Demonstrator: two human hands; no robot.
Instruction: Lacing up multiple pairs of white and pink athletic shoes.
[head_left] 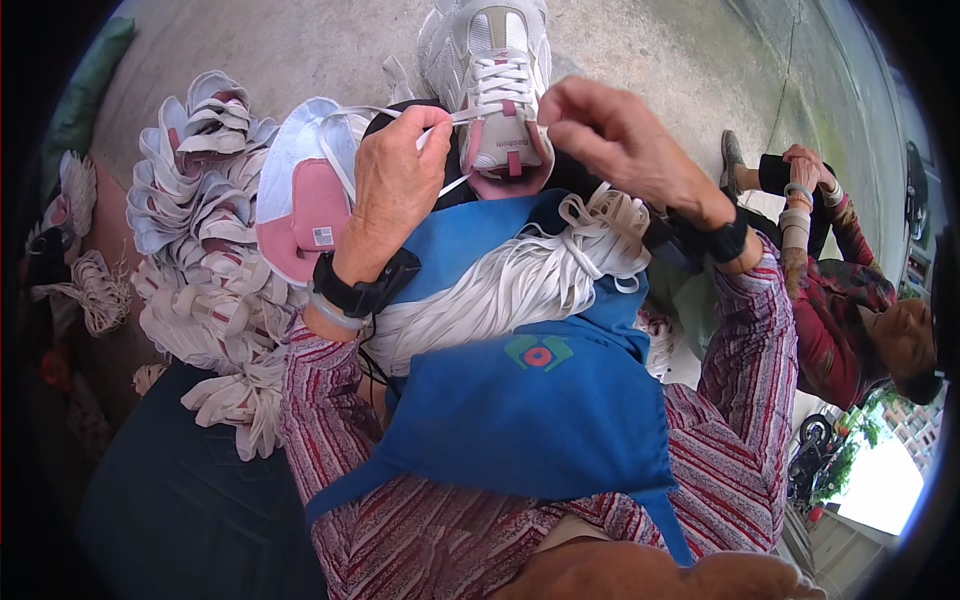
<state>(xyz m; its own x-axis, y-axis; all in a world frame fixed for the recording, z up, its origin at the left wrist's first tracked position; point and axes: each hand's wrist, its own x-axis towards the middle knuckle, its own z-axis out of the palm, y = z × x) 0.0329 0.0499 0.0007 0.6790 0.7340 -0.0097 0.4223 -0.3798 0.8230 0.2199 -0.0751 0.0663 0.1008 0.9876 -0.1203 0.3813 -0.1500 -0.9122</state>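
In front of me at the top stands a white and grey sneaker point(508, 135) with pink trim, its toe pointing away and white lacing across its tongue. My left hand point(398, 185) is closed on a white shoelace point(463, 116) that runs to the left side of the sneaker. My right hand point(625, 145) is raised close to the sneaker's right side, fingers curled and thumb drawn in; what it pinches, if anything, I cannot make out. Over my blue apron point(520, 420) lies a thick bundle of white shoelaces point(490, 290). Beside my left wrist is a flat pink and white shoe part point(318, 200).
A heap of white and pink shoe uppers point(205, 215) is piled to the left. Another bundle of laces point(95, 290) lies farther left. At the right sits another person point(850, 300) with hands together. Concrete floor point(650, 40) stretches ahead.
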